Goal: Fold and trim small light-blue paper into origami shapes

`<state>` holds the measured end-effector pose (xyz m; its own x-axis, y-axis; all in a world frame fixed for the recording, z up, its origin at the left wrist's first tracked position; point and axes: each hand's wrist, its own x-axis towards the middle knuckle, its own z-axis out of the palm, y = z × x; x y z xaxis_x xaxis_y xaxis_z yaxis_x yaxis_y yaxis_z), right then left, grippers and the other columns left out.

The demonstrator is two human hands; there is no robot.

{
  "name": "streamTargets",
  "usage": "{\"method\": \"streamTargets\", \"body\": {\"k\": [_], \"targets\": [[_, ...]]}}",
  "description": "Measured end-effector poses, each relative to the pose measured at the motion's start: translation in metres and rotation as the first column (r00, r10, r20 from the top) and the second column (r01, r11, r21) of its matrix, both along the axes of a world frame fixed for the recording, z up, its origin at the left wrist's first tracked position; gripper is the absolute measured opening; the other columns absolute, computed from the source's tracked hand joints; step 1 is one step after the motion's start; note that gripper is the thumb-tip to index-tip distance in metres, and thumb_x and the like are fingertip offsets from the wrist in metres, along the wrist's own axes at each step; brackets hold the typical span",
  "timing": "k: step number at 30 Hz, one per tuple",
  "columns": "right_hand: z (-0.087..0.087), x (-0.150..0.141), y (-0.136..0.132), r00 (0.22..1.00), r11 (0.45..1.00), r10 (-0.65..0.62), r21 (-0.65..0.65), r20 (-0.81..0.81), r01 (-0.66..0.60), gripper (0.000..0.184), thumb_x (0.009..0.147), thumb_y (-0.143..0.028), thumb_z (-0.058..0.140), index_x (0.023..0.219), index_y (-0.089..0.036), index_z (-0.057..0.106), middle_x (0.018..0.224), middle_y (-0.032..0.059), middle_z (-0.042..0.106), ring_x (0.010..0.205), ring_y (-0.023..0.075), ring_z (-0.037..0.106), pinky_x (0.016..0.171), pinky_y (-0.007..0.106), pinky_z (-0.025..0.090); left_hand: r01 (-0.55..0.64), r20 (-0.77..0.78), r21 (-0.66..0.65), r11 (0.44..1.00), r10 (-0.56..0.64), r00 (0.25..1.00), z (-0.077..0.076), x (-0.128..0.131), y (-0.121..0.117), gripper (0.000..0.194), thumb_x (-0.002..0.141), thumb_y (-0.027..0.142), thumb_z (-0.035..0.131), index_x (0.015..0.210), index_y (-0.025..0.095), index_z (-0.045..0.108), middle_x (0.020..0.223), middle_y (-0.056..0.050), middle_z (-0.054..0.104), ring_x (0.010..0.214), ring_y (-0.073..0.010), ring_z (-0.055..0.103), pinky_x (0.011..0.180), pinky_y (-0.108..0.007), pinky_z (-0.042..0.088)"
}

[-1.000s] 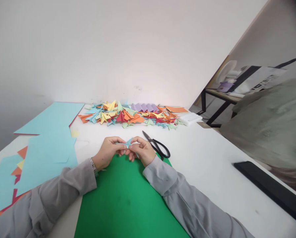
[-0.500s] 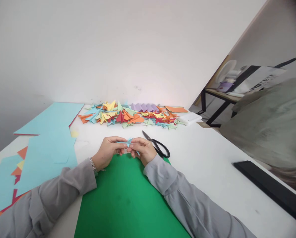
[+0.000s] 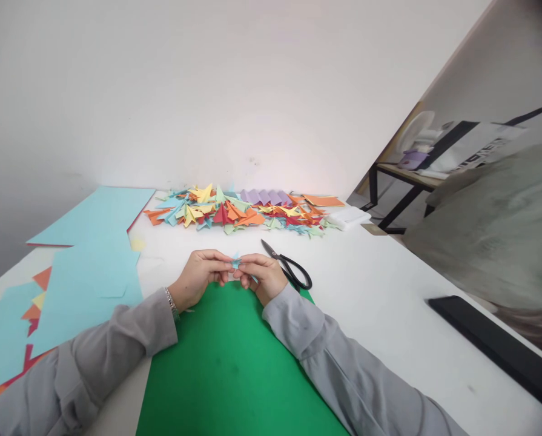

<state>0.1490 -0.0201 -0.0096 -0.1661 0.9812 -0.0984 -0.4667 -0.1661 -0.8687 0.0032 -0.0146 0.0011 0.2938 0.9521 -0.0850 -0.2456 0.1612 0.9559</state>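
Observation:
Between my fingertips is a small folded piece of light blue paper (image 3: 237, 262), mostly hidden by the fingers. My left hand (image 3: 202, 270) pinches it from the left, and my right hand (image 3: 265, 275) grips it from the right. Both hands are closed, just above the far edge of a green sheet (image 3: 234, 357). Black-handled scissors (image 3: 293, 269) lie right beside my right hand, blades pointing away. Beyond the hands, a heap of small folded paper planes (image 3: 225, 212) in yellow, orange, red, blue and green runs along the wall.
Large light blue sheets (image 3: 89, 272) cover the left of the white table (image 3: 370, 315), with red and orange scraps near them. A pleated purple paper (image 3: 266, 197) and a white packet (image 3: 347, 218) sit at the back. A black bar-shaped object (image 3: 493, 351) lies at right.
The blue paper has shifted slightly between my fingers, and less of it shows on the left. Both hands stay in nearly the same place.

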Motion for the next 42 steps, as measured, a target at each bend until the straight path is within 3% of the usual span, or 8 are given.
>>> {"method": "streamTargets", "body": {"k": [7, 15, 31, 42], "targets": [[0.0015, -0.0008, -0.0002, 0.999, 0.998, -0.034, 0.044, 0.036, 0.032, 0.006, 0.052, -0.013, 0.064, 0.056, -0.015, 0.067, 0.045, 0.0023, 0.064, 0.031, 0.0082, 0.048, 0.031, 0.019, 0.036, -0.007, -0.004, -0.004, 1.000, 0.007, 1.000, 0.0007, 0.0011, -0.0009, 0.012, 0.057, 0.015, 0.069, 0.068, 0.011, 0.067, 0.051, -0.002, 0.060, 0.043, -0.0093, 0.051, 0.042, -0.022, 0.040], [0.0040, 0.0005, -0.0009, 0.995, 0.996, -0.093, 0.000, 0.018, 0.093, 0.006, 0.050, -0.012, 0.063, 0.053, -0.016, 0.066, 0.042, 0.0011, 0.062, 0.030, 0.0080, 0.047, 0.032, 0.018, 0.035, 0.010, -0.001, 0.000, 1.000, -0.010, 1.000, 0.0019, 0.0005, -0.0016, 0.017, 0.061, 0.017, 0.067, 0.077, 0.010, 0.066, 0.065, -0.007, 0.067, 0.047, -0.0107, 0.055, 0.044, -0.024, 0.044], [0.0010, 0.0032, 0.0020, 0.993, 0.993, -0.117, 0.008, -0.015, 0.118, 0.008, 0.046, -0.013, 0.064, 0.053, -0.016, 0.067, 0.042, 0.0016, 0.062, 0.030, 0.0079, 0.048, 0.032, 0.017, 0.037, -0.058, -0.087, 0.078, 0.995, 0.065, 0.994, 0.0006, 0.0030, -0.0045, 0.025, 0.059, 0.023, 0.072, 0.079, 0.010, 0.065, 0.055, -0.004, 0.065, 0.049, -0.0120, 0.059, 0.052, -0.025, 0.049], [0.0019, 0.0019, 0.0009, 0.991, 0.991, -0.136, 0.014, -0.001, 0.136, 0.009, 0.047, -0.011, 0.064, 0.054, -0.015, 0.067, 0.043, 0.0024, 0.063, 0.031, 0.0076, 0.048, 0.033, 0.017, 0.037, -0.061, 0.006, -0.018, 0.998, 0.061, 0.998, -0.0005, 0.0013, -0.0021, 0.021, 0.059, 0.017, 0.070, 0.077, 0.007, 0.065, 0.061, -0.008, 0.067, 0.053, -0.0142, 0.061, 0.056, -0.028, 0.050]]}}
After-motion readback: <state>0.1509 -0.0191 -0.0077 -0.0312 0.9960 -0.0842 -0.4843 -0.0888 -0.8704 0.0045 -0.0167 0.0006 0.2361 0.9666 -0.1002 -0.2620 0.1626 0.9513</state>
